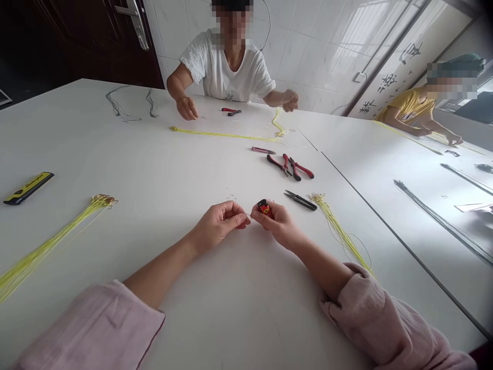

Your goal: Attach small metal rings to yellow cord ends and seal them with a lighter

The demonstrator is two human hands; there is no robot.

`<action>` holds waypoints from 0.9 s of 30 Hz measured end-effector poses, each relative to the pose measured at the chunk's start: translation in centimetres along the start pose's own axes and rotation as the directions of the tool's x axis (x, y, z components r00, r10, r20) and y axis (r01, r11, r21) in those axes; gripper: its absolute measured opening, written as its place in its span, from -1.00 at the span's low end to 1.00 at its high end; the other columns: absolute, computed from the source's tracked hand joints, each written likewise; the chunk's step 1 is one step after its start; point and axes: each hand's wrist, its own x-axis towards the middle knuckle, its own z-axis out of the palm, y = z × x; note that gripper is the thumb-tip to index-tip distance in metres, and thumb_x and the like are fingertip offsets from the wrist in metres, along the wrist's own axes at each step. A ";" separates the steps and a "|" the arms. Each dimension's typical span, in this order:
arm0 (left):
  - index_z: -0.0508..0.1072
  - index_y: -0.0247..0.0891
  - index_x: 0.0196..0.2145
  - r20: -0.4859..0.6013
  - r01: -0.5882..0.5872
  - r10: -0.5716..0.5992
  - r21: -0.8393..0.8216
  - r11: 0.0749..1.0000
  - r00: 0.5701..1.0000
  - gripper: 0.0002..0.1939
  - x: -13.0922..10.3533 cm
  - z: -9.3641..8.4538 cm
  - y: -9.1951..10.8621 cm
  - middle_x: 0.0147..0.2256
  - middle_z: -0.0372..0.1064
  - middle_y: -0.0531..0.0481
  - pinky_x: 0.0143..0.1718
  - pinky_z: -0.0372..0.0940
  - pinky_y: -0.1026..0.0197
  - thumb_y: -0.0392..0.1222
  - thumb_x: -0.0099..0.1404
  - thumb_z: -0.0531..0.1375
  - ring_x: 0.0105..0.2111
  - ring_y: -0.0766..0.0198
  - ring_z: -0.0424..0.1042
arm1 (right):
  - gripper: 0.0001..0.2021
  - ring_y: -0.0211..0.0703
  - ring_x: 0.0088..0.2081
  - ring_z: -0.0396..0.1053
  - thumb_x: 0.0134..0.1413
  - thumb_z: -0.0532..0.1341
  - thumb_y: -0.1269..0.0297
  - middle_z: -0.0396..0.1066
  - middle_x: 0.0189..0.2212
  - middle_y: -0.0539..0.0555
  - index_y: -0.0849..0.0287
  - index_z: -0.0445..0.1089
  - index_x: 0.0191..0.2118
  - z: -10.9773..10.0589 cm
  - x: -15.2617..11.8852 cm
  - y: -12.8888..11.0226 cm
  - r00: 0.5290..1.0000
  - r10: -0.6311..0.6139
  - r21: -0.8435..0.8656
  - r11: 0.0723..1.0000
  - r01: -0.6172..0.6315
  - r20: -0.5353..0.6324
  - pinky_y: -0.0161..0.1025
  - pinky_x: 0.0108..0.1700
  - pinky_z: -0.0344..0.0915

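My left hand point(225, 222) is closed in a pinch on a tiny, thin piece whose shape is hard to make out. Close to its right, my right hand point(277, 223) has its fingers wrapped round a red and black lighter point(264, 207); its thumb and finger tips nearly meet those of the left. Black thread snips point(301, 200) lie to the right of my hands, beside a bundle of yellow cords point(342, 231). Another yellow cord bundle point(57, 234) lies at the left. Tiny bits point(231, 197) are scattered just beyond my left hand.
Beyond my hands lie red-handled pliers point(290, 167) and a pink tool point(263, 150). A yellow cutter point(29, 188) is at the left. A person in white point(231, 72) sits opposite, another in yellow point(410, 110) at the right. Dark cords point(442, 221) lie right.
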 end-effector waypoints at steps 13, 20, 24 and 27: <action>0.38 -0.27 -0.34 0.058 0.007 -0.013 0.108 0.994 0.998 -0.72 0.0 -0.2 0.2 -0.32 0.38 -0.02 -0.05 0.27 0.09 0.03 0.25 0.16 -0.20 0.21 0.40 | -0.74 -0.32 -0.50 -0.01 0.06 0.19 0.10 0.05 -0.59 -0.07 0.20 0.32 -0.45 -0.4 -0.1 -0.2 0.995 0.077 -0.045 0.996 -0.074 0.070 -0.31 -0.46 -0.03; 0.35 -0.26 -0.33 0.065 0.007 -0.017 0.146 0.989 0.998 -0.72 0.1 -0.1 0.1 -0.34 0.32 0.04 -0.09 0.28 0.12 0.05 0.26 0.14 -0.24 0.26 0.38 | -0.74 -0.28 -0.47 0.08 0.03 0.19 0.08 0.14 -0.57 -0.03 0.20 0.38 -0.45 -0.5 0.2 0.0 0.998 0.003 -0.210 0.978 0.012 0.068 -0.32 -0.44 0.04; 0.34 -0.25 -0.34 0.061 0.023 -0.035 0.196 0.980 0.997 -0.72 0.0 -0.1 0.3 -0.33 0.32 0.04 -0.09 0.28 0.11 0.05 0.26 0.14 -0.23 0.24 0.39 | -0.77 -0.28 -0.47 0.09 -0.01 0.20 0.11 0.15 -0.59 -0.04 0.19 0.37 -0.46 -0.2 0.1 0.0 1.000 0.003 -0.276 0.961 0.000 0.008 -0.32 -0.45 0.04; 0.36 -0.25 -0.34 0.091 0.022 -0.040 0.189 0.982 0.995 -0.72 0.1 -0.3 0.3 -0.33 0.34 0.04 -0.08 0.28 0.10 0.05 0.25 0.14 -0.23 0.25 0.39 | -0.80 -0.29 -0.47 0.09 -0.02 0.19 0.16 0.15 -0.57 -0.05 0.20 0.36 -0.45 0.0 0.0 -0.2 1.000 0.016 -0.270 0.963 -0.016 -0.003 -0.33 -0.46 0.04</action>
